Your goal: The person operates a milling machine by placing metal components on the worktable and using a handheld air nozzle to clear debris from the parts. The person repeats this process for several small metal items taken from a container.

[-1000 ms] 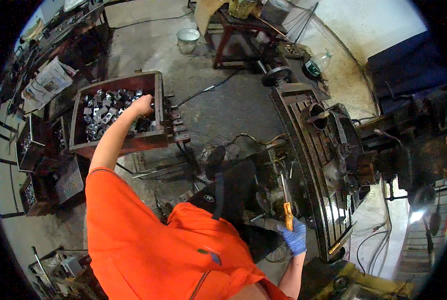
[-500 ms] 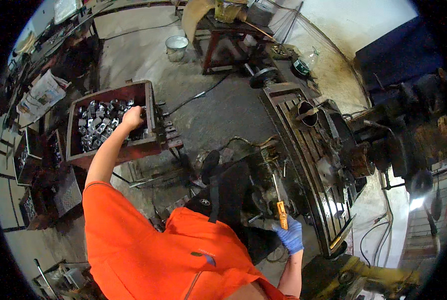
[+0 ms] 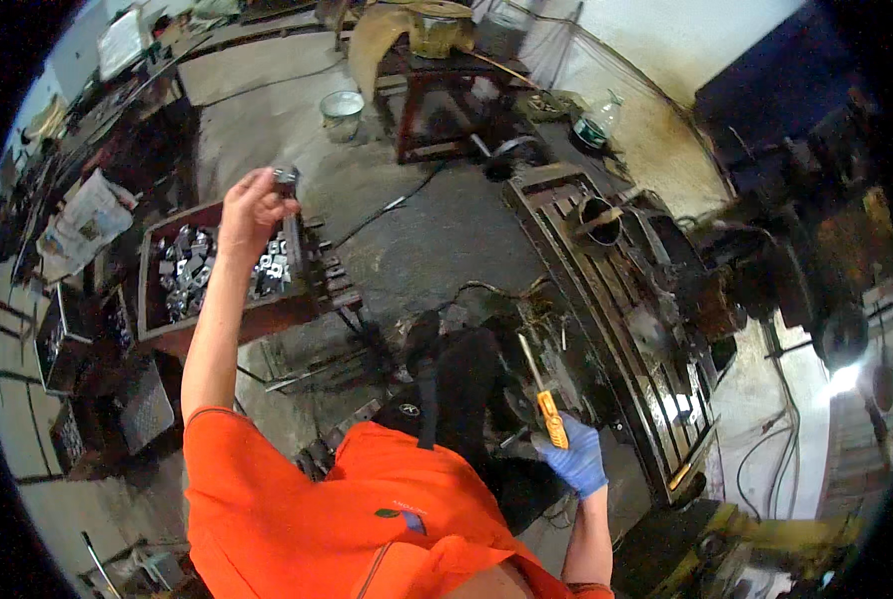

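Raised over the right side of a dark metal bin (image 3: 149, 290), my bare left hand (image 3: 252, 212) is closed on a small metal part (image 3: 286, 180). The part is pinched at the fingertips, beyond the bin's far wall in the picture. Many similar shiny block-like parts (image 3: 185, 272) lie heaped in the bin. My right hand (image 3: 576, 459), in a blue glove, grips an orange-handled tool (image 3: 552, 419) with a long, narrow metal blade. Its blade points away from me, toward the slotted machine table (image 3: 606, 309); its exact kind cannot be made out.
A round metal cylinder (image 3: 598, 222) sits on the machine table at right. Smaller crates (image 3: 147, 404) stand left of the bin. Farther off are a bucket (image 3: 342, 115), a dark stand (image 3: 417, 125) and a clear bottle (image 3: 598, 120). A cable (image 3: 392, 205) crosses the floor.
My left hand has risen out of the bin, away from the heap, and now shows a metal part in its fingers. The right hand with its tool has shifted slightly left and up.
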A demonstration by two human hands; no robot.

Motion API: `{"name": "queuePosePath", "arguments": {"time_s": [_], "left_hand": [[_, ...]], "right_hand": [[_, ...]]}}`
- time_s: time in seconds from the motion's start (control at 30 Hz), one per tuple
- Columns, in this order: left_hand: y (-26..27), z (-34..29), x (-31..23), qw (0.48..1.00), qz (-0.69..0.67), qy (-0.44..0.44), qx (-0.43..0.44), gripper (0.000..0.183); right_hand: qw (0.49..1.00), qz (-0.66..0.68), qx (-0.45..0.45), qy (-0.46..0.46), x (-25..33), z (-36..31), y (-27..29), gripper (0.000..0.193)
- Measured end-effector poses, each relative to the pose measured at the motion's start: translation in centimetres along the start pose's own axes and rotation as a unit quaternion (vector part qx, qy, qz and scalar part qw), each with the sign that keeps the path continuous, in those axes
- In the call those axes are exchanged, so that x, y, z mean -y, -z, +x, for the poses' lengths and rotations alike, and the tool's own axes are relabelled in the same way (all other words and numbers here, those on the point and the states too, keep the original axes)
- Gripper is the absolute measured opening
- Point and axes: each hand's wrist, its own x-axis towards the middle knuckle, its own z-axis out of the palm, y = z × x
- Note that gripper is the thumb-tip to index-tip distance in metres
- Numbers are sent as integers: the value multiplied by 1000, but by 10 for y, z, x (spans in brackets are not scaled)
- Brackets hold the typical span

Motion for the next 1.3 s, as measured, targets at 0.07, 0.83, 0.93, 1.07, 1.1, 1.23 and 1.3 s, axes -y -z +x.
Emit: {"name": "queuePosePath", "arguments": {"time_s": [0.07,0.83,0.93,1.07,1.1,1.23,1.3], "left_hand": [[-18,10,26,992,57,29,112,21],[-423,-73,329,660,403,-266,575,20],[-428,-76,341,635,437,-305,560,20],[-428,-85,343,620,464,-357,522,19],[-427,-83,339,607,485,-351,522,18],[-426,-83,336,598,504,-334,526,17],[-429,-84,336,601,507,-327,524,18]], "right_hand": [[997,-40,-10,58,9,5,2,36],[908,220,-345,-96,-191,-5,68,36],[881,249,-387,-108,-228,7,42,38],[840,278,-427,-184,-250,20,21,37],[832,265,-452,-180,-257,28,13,36],[825,171,-486,-234,-255,24,-1,36],[817,100,-478,-306,-253,8,-7,45]]}}
